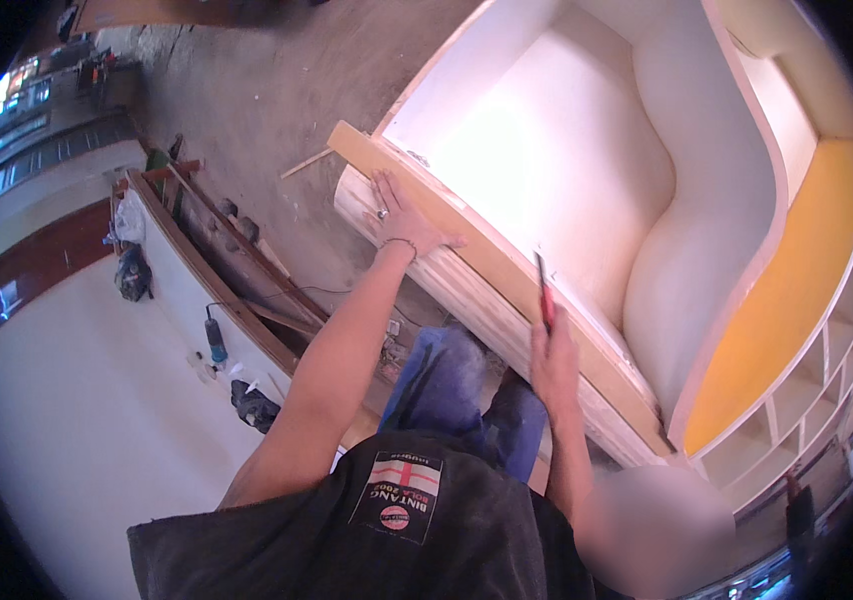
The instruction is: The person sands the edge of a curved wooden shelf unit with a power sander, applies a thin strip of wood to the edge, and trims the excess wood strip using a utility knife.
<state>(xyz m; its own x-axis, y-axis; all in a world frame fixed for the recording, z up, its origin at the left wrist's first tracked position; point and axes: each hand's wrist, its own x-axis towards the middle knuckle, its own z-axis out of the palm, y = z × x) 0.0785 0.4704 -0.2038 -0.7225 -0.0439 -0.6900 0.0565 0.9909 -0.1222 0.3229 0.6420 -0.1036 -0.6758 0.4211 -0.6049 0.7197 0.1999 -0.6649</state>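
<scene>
My left hand (407, 222) lies on a long light-brown wooden strip (477, 237), its fingers spread out. The strip runs along the near edge of a large furniture piece with a white inside (577, 130) and a wavy divider (692, 190). Farther right along the strip, my right hand (555, 365) is closed round a red-handled tool (547, 300). Its thin dark shaft points away from me over the white inside; the tip's shape is too small to make out. Below the strip is a pale, ridged wooden edge (457, 290).
A yellow panel (797, 290) and small white shelf compartments (797, 385) stand at the right. At the left is a white tabletop (97, 400) with a blue power tool (215, 338) and black plastic bags (253, 405). Wooden boards (247, 255) and a thin stick (307, 163) lie beyond it.
</scene>
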